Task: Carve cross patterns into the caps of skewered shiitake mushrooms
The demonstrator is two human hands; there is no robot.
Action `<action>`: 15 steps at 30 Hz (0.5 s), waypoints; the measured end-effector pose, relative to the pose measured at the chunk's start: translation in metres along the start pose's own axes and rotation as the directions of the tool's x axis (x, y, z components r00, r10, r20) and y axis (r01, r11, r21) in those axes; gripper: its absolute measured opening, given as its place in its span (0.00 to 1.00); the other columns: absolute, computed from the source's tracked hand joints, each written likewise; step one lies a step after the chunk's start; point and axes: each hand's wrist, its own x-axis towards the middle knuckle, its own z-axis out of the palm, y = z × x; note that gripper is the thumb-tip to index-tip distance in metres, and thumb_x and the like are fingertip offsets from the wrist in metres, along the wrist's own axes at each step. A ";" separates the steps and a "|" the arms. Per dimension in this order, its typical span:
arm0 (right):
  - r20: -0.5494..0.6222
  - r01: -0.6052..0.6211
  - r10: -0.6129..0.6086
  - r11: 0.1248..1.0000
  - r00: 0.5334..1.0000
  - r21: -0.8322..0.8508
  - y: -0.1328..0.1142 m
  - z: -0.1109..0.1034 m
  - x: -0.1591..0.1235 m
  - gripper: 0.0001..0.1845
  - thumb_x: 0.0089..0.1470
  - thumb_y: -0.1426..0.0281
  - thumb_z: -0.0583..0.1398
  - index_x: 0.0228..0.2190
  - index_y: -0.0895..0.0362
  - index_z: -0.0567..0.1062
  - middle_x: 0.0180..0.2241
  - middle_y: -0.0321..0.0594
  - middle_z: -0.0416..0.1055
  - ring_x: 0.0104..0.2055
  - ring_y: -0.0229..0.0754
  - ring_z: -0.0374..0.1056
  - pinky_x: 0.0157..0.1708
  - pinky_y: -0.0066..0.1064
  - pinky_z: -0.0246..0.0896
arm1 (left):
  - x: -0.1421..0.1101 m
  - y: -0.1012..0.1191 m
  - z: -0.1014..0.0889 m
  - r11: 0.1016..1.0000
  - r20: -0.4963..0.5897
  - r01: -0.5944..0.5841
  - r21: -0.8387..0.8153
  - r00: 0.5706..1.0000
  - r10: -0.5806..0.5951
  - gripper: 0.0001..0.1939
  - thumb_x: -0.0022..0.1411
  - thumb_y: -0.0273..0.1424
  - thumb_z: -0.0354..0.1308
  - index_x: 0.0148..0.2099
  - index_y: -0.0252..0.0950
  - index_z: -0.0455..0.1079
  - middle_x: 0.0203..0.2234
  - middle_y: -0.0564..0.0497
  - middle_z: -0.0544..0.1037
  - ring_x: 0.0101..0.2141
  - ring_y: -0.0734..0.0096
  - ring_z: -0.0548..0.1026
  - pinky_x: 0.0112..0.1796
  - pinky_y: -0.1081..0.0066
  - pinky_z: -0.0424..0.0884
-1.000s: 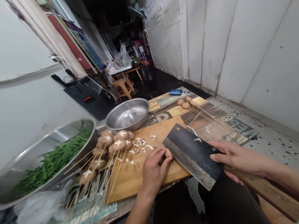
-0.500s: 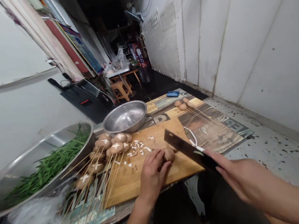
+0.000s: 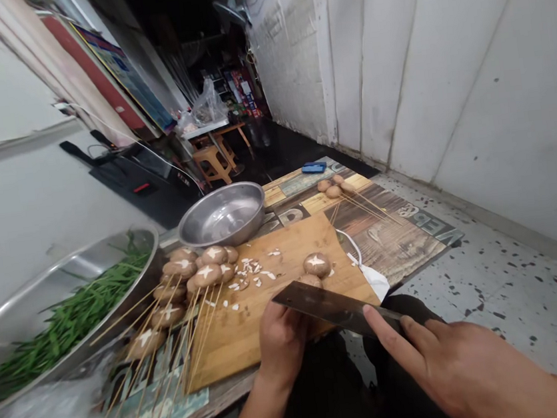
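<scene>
My right hand is closed round a cleaver, its index finger along the blade. The blade slants left over the near part of the cutting board, its tip in front of my left hand. My left hand is curled at the board's front edge, its fingertips hidden behind the blade; what they hold I cannot make out. Just beyond the blade lies a shiitake mushroom with a white cross cut in its cap. Another mushroom is partly covered by the blade.
Skewered mushrooms are piled at the board's left, beside white trimmings. Behind them stands a steel bowl. A large basin of green vegetables is at left. More skewered mushrooms and a blue box lie farther back.
The cleaver has swung down and left, from above the board's right side to in front of my left hand. My left hand has drawn slightly nearer me. The cross-cut mushroom now shows clearly.
</scene>
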 end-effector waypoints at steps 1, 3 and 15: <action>0.000 0.007 -0.007 1.000 1.000 0.000 0.000 0.001 0.000 0.32 0.46 0.79 0.54 0.55 0.69 0.66 0.21 0.37 0.72 0.15 0.41 0.66 0.14 0.34 0.47 | 0.000 0.000 0.000 1.000 -0.004 0.007 -0.011 1.000 -0.007 0.12 0.68 0.36 0.54 0.41 0.38 0.77 0.35 0.47 0.82 0.37 0.62 0.79 0.38 0.67 0.76; 0.009 0.019 -0.019 1.000 1.000 -0.012 -0.001 0.002 0.001 0.34 0.43 0.81 0.53 0.55 0.69 0.65 0.21 0.37 0.72 0.14 0.42 0.65 0.14 0.35 0.45 | 0.000 0.001 0.000 0.999 -0.013 0.032 -0.033 0.999 -0.033 0.12 0.68 0.36 0.53 0.42 0.37 0.77 0.36 0.46 0.82 0.37 0.62 0.80 0.39 0.67 0.76; 0.047 -0.040 0.037 0.997 0.998 0.068 -0.003 0.000 0.002 0.40 0.44 0.81 0.57 0.61 0.64 0.63 0.22 0.38 0.72 0.15 0.41 0.62 0.13 0.35 0.43 | -0.003 -0.001 0.002 0.965 0.016 0.181 -0.191 0.983 -0.181 0.12 0.68 0.36 0.55 0.45 0.37 0.77 0.37 0.47 0.82 0.38 0.64 0.80 0.40 0.70 0.76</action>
